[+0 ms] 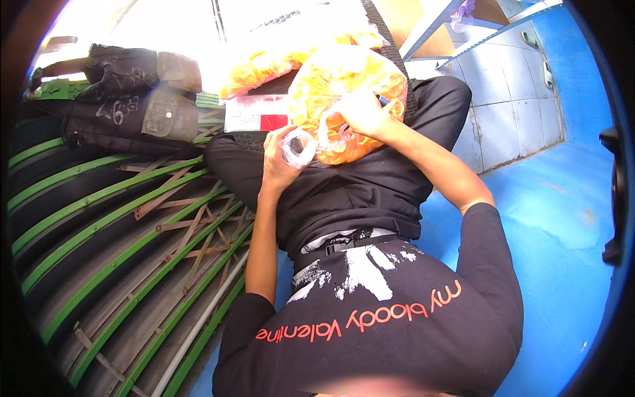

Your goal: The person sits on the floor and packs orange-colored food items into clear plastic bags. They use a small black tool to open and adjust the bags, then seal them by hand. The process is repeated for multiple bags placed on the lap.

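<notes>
A large clear plastic bag [367, 64] filled with orange pieces sits in front of my crossed legs. My left hand [279, 161] grips a translucent roll of plastic tape or twine [297, 149] by its side, close to the bag's lower left. Over the front of the bag, my right hand [367, 115] has its fingers curled around a small dark-blue object [382, 100], whose kind is unclear. Clear plastic [331, 130] bunches below that hand, and its fingertips are washed out by glare.
Another bag of orange pieces [268, 69] lies beyond, above a white and red printed packet [255, 113]. On the left are a black bag [124, 99] and a green folding metal gate [114, 223]. A metal shelf frame [431, 30] stands upper right, beside a blue wall [570, 64].
</notes>
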`<move>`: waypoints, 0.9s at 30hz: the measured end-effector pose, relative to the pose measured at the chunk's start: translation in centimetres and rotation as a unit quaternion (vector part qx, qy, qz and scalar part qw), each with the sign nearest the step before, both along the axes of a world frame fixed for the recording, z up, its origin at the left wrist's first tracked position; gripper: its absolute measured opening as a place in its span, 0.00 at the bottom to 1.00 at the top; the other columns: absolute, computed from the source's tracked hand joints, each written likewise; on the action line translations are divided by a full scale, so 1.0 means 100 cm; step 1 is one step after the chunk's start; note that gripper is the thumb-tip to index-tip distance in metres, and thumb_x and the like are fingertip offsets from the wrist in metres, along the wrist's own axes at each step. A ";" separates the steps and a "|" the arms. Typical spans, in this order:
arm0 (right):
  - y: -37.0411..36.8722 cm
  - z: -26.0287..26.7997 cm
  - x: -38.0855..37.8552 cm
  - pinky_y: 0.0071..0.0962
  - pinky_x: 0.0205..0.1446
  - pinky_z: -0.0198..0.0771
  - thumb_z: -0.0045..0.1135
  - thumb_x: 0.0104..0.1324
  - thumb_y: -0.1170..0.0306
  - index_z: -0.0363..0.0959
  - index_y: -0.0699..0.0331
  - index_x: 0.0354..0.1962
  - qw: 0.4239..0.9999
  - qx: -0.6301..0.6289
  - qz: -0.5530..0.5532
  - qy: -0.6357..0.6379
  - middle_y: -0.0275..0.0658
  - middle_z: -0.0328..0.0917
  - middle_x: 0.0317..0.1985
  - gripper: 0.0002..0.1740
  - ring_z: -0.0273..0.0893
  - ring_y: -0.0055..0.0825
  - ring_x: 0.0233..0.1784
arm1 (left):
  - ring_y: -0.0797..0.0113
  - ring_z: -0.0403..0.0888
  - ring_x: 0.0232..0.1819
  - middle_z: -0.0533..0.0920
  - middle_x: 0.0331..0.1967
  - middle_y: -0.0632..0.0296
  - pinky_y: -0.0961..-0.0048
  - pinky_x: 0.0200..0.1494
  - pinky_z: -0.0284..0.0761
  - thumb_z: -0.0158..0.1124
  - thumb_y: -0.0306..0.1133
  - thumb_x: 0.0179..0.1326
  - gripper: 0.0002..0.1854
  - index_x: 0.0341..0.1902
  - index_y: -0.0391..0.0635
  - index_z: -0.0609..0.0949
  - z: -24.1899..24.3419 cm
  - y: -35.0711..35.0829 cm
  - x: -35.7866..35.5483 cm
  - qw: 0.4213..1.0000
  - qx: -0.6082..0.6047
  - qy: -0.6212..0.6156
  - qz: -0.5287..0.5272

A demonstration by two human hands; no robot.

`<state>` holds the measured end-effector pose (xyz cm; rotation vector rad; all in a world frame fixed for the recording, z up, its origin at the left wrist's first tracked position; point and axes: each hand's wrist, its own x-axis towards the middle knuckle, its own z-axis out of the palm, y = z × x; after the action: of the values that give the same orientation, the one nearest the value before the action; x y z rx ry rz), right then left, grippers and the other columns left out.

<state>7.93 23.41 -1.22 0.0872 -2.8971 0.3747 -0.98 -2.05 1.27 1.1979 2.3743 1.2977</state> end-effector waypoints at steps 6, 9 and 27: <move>-0.004 0.006 0.014 0.42 0.43 0.77 0.58 0.61 0.67 0.86 0.53 0.39 0.996 -0.047 -0.069 -0.034 0.41 0.84 0.32 0.11 0.84 0.40 0.38 | 0.52 0.80 0.56 0.82 0.54 0.53 0.58 0.59 0.76 0.87 0.36 0.42 0.40 0.61 0.45 0.77 0.001 -0.003 0.000 0.997 -0.040 0.061 -0.026; 0.007 0.020 0.026 0.39 0.44 0.77 0.65 0.57 0.64 0.85 0.54 0.34 0.994 0.000 -0.097 -0.054 0.40 0.84 0.31 0.08 0.84 0.38 0.38 | 0.52 0.80 0.57 0.81 0.55 0.53 0.58 0.60 0.76 0.86 0.36 0.42 0.41 0.62 0.45 0.76 -0.001 -0.004 0.005 0.999 -0.017 0.042 0.010; 0.055 0.105 0.042 0.31 0.35 0.73 0.75 0.54 0.65 0.84 0.66 0.31 0.928 -0.281 -0.181 -0.164 0.42 0.83 0.25 0.14 0.80 0.27 0.27 | 0.56 0.83 0.54 0.80 0.55 0.49 0.63 0.57 0.80 0.86 0.30 0.41 0.45 0.66 0.41 0.73 0.000 0.016 0.013 0.997 0.046 0.035 0.049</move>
<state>12.14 28.91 9.30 -0.6464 -2.8867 1.2164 0.27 -0.49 1.24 1.1837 2.4765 1.4317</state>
